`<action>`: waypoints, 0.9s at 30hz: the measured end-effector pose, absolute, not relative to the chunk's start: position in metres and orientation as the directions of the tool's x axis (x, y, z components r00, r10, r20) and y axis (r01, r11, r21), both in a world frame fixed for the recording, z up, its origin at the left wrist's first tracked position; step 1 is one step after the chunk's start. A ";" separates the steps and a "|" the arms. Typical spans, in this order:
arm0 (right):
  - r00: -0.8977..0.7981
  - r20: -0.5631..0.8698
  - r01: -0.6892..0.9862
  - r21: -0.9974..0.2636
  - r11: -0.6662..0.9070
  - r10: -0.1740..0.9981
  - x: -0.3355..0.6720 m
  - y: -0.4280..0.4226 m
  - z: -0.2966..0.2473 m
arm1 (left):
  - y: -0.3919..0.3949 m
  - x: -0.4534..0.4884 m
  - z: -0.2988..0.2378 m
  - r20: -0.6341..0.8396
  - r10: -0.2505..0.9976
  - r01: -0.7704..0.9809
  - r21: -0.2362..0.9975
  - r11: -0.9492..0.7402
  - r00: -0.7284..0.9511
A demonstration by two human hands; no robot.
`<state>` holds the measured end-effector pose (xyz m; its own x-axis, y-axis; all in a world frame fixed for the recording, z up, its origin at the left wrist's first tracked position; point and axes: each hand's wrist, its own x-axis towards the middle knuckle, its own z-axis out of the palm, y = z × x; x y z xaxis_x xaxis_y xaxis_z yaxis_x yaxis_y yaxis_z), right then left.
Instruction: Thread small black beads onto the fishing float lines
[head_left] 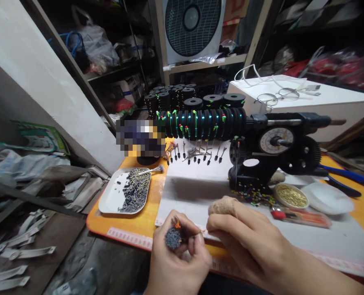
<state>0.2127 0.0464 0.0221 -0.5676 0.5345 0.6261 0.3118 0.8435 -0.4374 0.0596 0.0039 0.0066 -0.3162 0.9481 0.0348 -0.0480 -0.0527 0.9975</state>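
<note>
My left hand (182,254) is closed around a bundle of thin grey-tipped pieces (173,238), with a bit of orange showing at its top. Its thumb and forefinger are pressed together at the right side of the bundle. Close beside those fingertips, my right hand (243,233) is bent into a pinch, and tan tape wraps one of its fingers. Whatever lies between the right fingertips is too small or hidden to name. Behind both hands stands a black winding device (206,123) holding a row of spools with green thread and small weights hanging down.
A white tray (108,200) of small grey pieces is at left on the orange table (98,221). To the right lie a dish of gold bits (291,196), a translucent lid (327,198), a red-orange cutter (301,216) and blue-handled pliers (344,176). Glasses (278,96) rest on a white box.
</note>
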 end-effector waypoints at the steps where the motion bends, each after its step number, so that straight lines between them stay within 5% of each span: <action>1: -0.569 0.625 0.316 -0.434 0.844 0.535 0.213 0.046 0.023 | 0.004 0.059 0.005 0.053 0.948 -0.032 0.997 -0.066 -0.315; 8: -0.547 0.614 0.247 -0.531 0.811 0.569 0.212 0.043 0.024 | 0.008 0.052 -0.008 0.257 0.931 0.145 0.963 -0.226 -0.260; 18: -0.511 0.645 0.240 -0.528 0.815 0.568 0.213 0.045 0.021 | -0.001 0.053 -0.003 0.204 0.922 0.061 0.979 -0.195 -0.330; 27: -0.575 0.600 0.276 -0.498 0.822 0.557 0.215 0.043 0.022 | 0.001 0.045 -0.011 0.248 0.944 0.055 0.969 -0.242 -0.216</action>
